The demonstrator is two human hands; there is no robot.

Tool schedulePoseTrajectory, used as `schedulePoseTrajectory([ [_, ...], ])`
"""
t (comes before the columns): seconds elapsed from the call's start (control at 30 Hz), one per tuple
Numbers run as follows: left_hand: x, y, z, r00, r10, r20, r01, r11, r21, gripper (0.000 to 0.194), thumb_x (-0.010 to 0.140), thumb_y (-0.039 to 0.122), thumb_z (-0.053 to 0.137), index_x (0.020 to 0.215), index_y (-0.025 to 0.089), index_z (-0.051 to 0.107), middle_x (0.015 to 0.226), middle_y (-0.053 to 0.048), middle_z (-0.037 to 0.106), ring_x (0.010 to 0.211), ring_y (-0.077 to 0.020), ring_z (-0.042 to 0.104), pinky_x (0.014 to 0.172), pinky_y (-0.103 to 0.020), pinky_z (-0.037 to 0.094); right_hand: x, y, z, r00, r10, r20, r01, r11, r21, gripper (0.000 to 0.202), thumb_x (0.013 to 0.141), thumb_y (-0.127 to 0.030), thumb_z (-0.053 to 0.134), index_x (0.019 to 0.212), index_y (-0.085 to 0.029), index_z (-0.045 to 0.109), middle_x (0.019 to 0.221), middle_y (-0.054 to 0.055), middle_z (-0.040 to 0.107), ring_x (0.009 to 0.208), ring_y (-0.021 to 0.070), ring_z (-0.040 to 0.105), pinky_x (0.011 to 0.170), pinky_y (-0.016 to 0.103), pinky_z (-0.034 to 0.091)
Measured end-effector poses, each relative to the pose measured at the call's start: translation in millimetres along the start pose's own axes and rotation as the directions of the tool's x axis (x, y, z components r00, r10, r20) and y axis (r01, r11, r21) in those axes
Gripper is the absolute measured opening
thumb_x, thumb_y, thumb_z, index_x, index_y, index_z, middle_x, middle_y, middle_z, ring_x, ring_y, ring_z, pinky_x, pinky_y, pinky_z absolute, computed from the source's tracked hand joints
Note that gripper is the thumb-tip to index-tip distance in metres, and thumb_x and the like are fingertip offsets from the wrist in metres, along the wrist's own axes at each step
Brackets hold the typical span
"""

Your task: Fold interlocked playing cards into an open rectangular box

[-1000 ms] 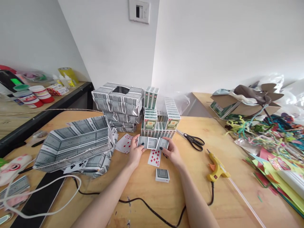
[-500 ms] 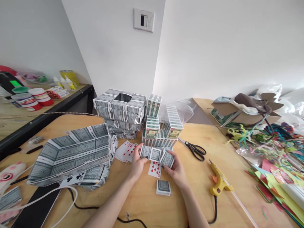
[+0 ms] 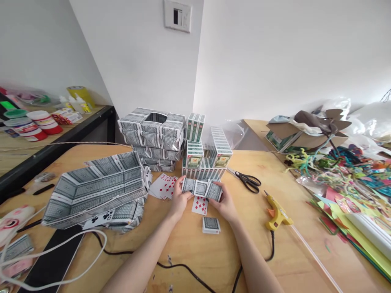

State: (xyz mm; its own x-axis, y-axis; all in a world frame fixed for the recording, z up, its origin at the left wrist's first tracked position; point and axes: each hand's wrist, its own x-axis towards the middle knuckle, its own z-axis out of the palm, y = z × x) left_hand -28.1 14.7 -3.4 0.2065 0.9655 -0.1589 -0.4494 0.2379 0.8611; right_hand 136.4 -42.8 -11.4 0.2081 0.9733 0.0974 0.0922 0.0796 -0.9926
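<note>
Between my hands is a row of playing cards with grey patterned backs facing up. My left hand pinches its left end, thumb on top. At the right end, my right hand grips a card that sits at a slant to the others. Just below the row lies a face-up ten of diamonds, partly covered. A small stack of cards rests nearer to me. Face-up diamond cards are spread left of my left hand.
Card boxes stand stacked behind my hands, beside boxes made of cards. An open card-covered tray lies left. To the right are scissors, a yellow glue gun with its black cable, and coloured paper.
The whole view has shifted slightly, so most things sit a little higher in it. Both hands keep hold of the card row, which looks nearly the same.
</note>
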Motion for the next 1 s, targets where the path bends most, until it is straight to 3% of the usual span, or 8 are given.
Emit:
schedulePoseTrajectory([
  [0.4, 2.0, 0.4, -0.2, 0.997, 0.051, -0.058, -0.052, 0.999, -0.006, 0.061, 0.058, 0.003, 0.052, 0.114, 0.026, 0.039, 0.111, -0.006, 0.051, 0.098, -0.0189, 0.054, 0.074, -0.032, 0.051, 0.6, -0.2, 1.8, 0.995, -0.083, -0.049, 0.077, 0.991, -0.109, 0.05, 0.059, -0.02, 0.066, 0.104, -0.023, 0.043, 0.085, 0.0, 0.054, 0.078, 0.0175, 0.054, 0.071, 0.032, 0.047],
  [0.7, 3.0, 3.3, 1.8, 0.999, 0.029, 0.032, -0.028, 0.999, -0.031, 0.064, 0.057, 0.005, 0.053, 0.116, 0.027, 0.036, 0.109, -0.004, 0.054, 0.094, -0.0177, 0.057, 0.077, -0.036, 0.051, 9.4, 4.5, 1.8, 0.997, -0.075, -0.034, 0.072, 0.994, -0.083, 0.054, 0.061, -0.02, 0.063, 0.11, -0.025, 0.041, 0.091, 0.002, 0.053, 0.082, 0.0193, 0.053, 0.072, 0.033, 0.047],
  [0.77, 3.3, 4.1, 1.4, 0.998, 0.017, 0.067, -0.017, 1.0, -0.002, 0.061, 0.06, 0.009, 0.055, 0.115, 0.027, 0.035, 0.104, -0.004, 0.055, 0.089, -0.0177, 0.058, 0.072, -0.035, 0.052, 10.2, 3.7, 2.1, 0.996, -0.087, -0.036, 0.084, 0.993, -0.079, 0.054, 0.061, -0.02, 0.063, 0.11, -0.025, 0.041, 0.093, 0.002, 0.052, 0.084, 0.0196, 0.052, 0.074, 0.034, 0.047],
  [0.87, 5.6, 5.3, -1.3, 0.999, 0.026, 0.031, -0.03, 0.992, 0.119, 0.047, 0.067, 0.02, 0.057, 0.109, 0.024, 0.036, 0.095, -0.004, 0.056, 0.076, -0.0166, 0.06, 0.055, -0.028, 0.053, 10.1, 1.3, 4.3, 0.995, -0.097, -0.007, 0.096, 0.994, -0.048, 0.054, 0.062, -0.021, 0.062, 0.111, -0.025, 0.04, 0.095, 0.003, 0.051, 0.087, 0.02, 0.051, 0.075, 0.033, 0.046],
  [1.0, 11.3, 8.4, -9.1, 0.995, 0.091, -0.027, -0.079, 0.949, 0.304, 0.038, 0.068, 0.026, 0.059, 0.099, 0.021, 0.038, 0.082, -0.001, 0.055, 0.054, -0.0113, 0.057, 0.036, -0.017, 0.041, 9.5, -0.5, 8.4, 0.995, -0.082, 0.065, 0.086, 0.994, -0.069, 0.053, 0.063, -0.021, 0.063, 0.111, -0.025, 0.04, 0.092, 0.002, 0.052, 0.083, 0.0187, 0.052, 0.073, 0.032, 0.046],
])
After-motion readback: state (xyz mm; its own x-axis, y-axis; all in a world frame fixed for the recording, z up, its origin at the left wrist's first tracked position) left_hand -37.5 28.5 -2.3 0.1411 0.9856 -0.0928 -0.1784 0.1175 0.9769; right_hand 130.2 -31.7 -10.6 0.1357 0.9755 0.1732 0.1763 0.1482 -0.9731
